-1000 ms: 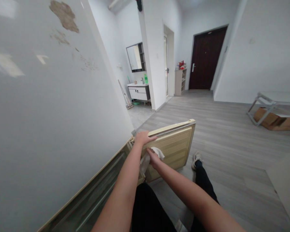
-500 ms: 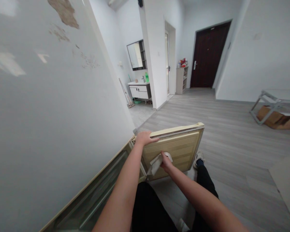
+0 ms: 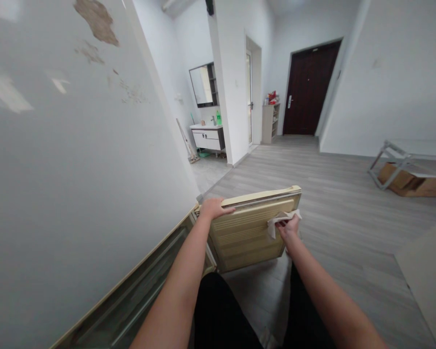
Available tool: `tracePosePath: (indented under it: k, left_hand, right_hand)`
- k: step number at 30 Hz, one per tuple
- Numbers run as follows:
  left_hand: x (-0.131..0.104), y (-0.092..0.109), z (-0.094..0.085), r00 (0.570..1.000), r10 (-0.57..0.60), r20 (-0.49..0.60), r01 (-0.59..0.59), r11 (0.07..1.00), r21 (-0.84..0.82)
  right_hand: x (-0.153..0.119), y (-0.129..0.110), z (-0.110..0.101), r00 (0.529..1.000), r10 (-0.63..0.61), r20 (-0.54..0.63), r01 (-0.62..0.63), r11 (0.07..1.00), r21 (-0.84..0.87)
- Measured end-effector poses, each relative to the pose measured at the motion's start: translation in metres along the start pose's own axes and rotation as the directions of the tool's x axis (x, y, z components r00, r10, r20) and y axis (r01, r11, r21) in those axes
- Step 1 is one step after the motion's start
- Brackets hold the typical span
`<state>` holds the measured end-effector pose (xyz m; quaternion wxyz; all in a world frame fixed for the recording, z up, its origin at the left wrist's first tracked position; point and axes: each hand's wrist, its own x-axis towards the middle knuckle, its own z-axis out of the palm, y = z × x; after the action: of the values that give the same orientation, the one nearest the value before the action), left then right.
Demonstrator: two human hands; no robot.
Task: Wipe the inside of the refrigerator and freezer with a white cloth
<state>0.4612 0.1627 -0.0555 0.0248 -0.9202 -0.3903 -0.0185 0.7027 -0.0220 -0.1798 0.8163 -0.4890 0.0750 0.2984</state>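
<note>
A cream-coloured refrigerator door [image 3: 247, 237] stands swung open low in front of me, its ribbed inner face toward me and a grey seal along its rim. My left hand [image 3: 213, 208] grips the top edge near the hinge side, thumb over the inner face. Bunched in my right hand [image 3: 289, 229] is a white cloth [image 3: 276, 224], pressed against the panel near its outer, upper right part. Some of the right fingers are hidden by the cloth. To the left, the open compartment [image 3: 138, 295] shows greyish, see-through drawer fronts.
A tall glossy white surface [image 3: 94, 169] with a brown peeled patch rises at left. My black-trousered knees [image 3: 221, 310] flank the door's near side. Farther off are a washbasin cabinet [image 3: 207, 138], a dark red door [image 3: 310, 92], a small shelf [image 3: 270, 123], and a grey-framed table [image 3: 396, 165] over a cardboard box [image 3: 403, 179].
My right hand has slid the cloth from the left-middle of the door panel to its upper right side. My left hand keeps its hold on the top edge. The view has shifted slightly.
</note>
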Motion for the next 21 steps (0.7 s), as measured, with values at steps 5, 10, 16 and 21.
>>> tracePosePath:
  k: [5,10,16,21]
  left_hand:
    - [0.001,0.0,0.0,1.0,-0.01,-0.002,0.01,1.0,0.001]
    - [0.003,-0.001,0.002,1.0,-0.002,-0.009,0.002,1.0,0.004]
    - [0.002,-0.001,0.002,1.0,0.006,-0.024,-0.006,1.0,0.014]
    - [0.002,0.0,0.002,0.999,0.01,-0.032,-0.01,1.0,0.023]
  right_hand:
    - [-0.018,-0.011,0.015,0.994,-0.057,0.093,0.065,0.994,-0.083]
    - [-0.048,0.02,0.029,0.97,-0.013,0.244,0.067,0.975,-0.214]
    - [-0.088,0.06,0.045,0.848,0.063,0.526,0.092,0.96,-0.264]
    - [-0.119,0.098,0.067,0.751,0.121,0.649,0.099,0.952,-0.291]
